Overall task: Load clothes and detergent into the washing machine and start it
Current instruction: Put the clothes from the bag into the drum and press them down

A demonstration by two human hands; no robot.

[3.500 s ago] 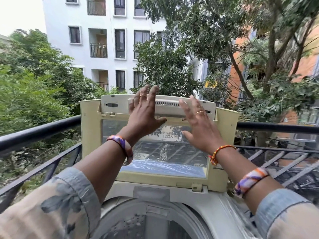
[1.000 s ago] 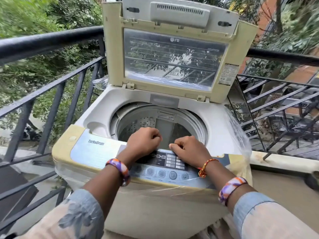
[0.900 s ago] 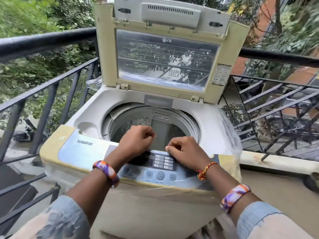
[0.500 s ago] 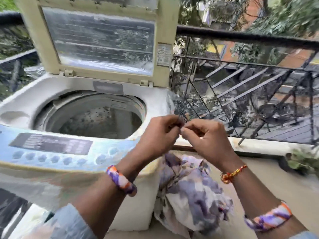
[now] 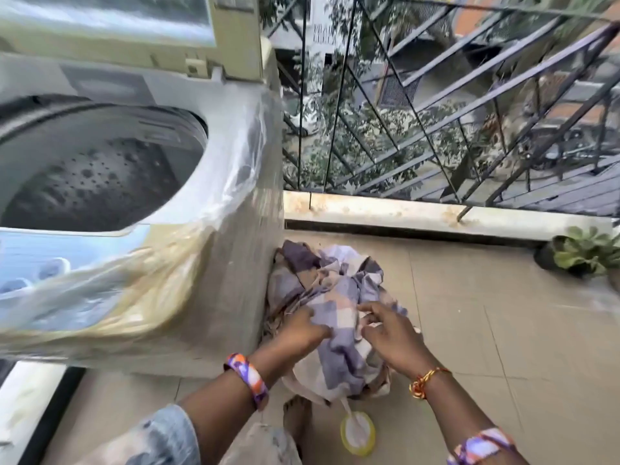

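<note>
I see the crumpled heap of purple, white and peach checked clothes lying on the beige tiled floor, pressed against the right side of the cream top-loading washing machine. My left hand curls into the heap's near left edge, gripping fabric; my right hand pinches a fold beside it. The heap's long axis runs away from me, alongside the machine. The lid stands raised.

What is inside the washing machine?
Only the drum's dark wall with its little holes shows, and no clothes on it. The bottom is hidden by the rim. The clothes lie on the floor beside it.
</note>
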